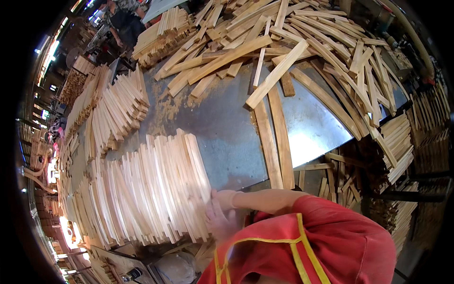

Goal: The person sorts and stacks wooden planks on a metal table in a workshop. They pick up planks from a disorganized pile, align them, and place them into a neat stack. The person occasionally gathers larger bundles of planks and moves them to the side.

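Observation:
On the metal table's near left lies a row of pale wooden strips (156, 184), packed side by side, their ends uneven. Against the right side of this row rests my left hand (218, 221), its fingers stretched out along the outermost strip and somewhat blurred. Just beyond it, my right hand (223, 199) reaches in from the right and also meets that side of the row. The left hand partly covers it, and its fingers are mostly hidden. I see no strip lifted by either hand.
A jumbled heap of wooden strips (326, 35) covers the table's far side. Two long strips (274, 142) stick out over the near edge of the metal tabletop (222, 142). Further stacked strips (116, 109) stand at the left. A person (125, 21) is at the far left.

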Available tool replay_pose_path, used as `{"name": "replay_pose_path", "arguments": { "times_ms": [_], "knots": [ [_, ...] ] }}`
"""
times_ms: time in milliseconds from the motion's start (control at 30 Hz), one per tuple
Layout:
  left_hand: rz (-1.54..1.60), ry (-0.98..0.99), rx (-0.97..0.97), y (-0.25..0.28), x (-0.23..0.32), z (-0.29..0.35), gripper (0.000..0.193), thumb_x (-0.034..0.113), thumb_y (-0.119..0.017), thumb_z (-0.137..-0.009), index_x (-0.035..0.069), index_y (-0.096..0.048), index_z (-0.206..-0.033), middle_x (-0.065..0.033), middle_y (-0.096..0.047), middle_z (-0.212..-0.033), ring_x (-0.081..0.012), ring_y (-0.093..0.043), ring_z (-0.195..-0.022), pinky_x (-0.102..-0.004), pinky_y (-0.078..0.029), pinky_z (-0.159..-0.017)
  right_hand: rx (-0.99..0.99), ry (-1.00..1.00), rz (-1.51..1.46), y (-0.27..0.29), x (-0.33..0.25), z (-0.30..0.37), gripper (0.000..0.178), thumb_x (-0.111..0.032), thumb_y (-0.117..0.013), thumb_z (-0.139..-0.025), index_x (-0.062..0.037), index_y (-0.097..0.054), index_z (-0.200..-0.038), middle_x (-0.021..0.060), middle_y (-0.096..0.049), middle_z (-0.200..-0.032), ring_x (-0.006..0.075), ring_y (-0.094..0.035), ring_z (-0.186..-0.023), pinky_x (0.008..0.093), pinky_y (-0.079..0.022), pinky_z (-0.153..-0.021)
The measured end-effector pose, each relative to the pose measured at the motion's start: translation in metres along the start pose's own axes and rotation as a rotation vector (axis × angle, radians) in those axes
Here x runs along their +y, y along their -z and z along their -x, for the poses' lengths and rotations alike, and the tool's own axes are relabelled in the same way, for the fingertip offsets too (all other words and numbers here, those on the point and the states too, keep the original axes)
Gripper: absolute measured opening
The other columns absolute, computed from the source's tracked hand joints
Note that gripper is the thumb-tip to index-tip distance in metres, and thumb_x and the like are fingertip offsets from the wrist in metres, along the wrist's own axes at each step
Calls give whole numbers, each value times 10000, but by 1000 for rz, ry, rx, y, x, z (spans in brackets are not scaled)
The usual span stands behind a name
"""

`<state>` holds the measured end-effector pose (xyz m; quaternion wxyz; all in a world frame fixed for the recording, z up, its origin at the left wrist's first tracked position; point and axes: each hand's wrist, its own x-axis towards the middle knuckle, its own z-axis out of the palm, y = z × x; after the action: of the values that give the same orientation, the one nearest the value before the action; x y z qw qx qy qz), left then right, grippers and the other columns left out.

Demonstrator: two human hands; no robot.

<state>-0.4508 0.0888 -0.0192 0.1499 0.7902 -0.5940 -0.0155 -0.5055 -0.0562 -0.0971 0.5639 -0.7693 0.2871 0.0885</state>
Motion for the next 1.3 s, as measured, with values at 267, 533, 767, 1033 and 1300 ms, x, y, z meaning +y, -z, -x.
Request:
{"name": "replay_pose_path", "arguments": {
  "times_ms": [267,533,767,1033,1300],
  "knots": [
    [136,-189,45,-54,44,-121,830,224,-867,-803,16,-498,-1516,-225,-501,-1507,-435,-475,-1407,-525,-388,-1197,394,60,-670,170,80,72,677,-411,-707,-934,-69,-574,-1502,181,-703,-1317,269,-681,-1177,355,-539,-986],
    [-51,-444,-55,-104,224,-320,1015,396,-897,-738,25,-432,-1560,-212,-465,-1549,-417,-418,-1455,-537,-354,-1195,1365,-773,710,439,221,297,726,-360,-780,-860,-30,-522,-1453,176,-632,-1364,313,-601,-1267,429,-499,-1063],
    [242,-48,-149,-164,321,-443,1025,542,-809,-832,27,-372,-1604,-211,-498,-1572,-417,-478,-1450,-528,-432,-1133,1218,-752,74,554,328,359,759,-373,-737,-878,26,-483,-1472,264,-662,-1330,415,-653,-1222,467,-513,-1053],
    [112,-183,-501,-151,238,-427,946,508,-787,-862,159,-377,-1639,-233,-594,-1466,-449,-619,-1287,-536,-530,-1027,1215,-655,245,480,330,402,506,-269,-744,-867,-26,-599,-1285,285,-731,-1117,433,-715,-1081,501,-555,-929],
    [89,-198,-482,-114,244,-376,954,326,-810,-887,124,-318,-1679,-231,-639,-1351,-362,-695,-1121,-478,-563,-964,1270,-760,-81,363,272,358,954,-159,-785,-867,-91,-262,-1662,252,-625,-1295,372,-697,-1130,462,-585,-973]
  ]
}}
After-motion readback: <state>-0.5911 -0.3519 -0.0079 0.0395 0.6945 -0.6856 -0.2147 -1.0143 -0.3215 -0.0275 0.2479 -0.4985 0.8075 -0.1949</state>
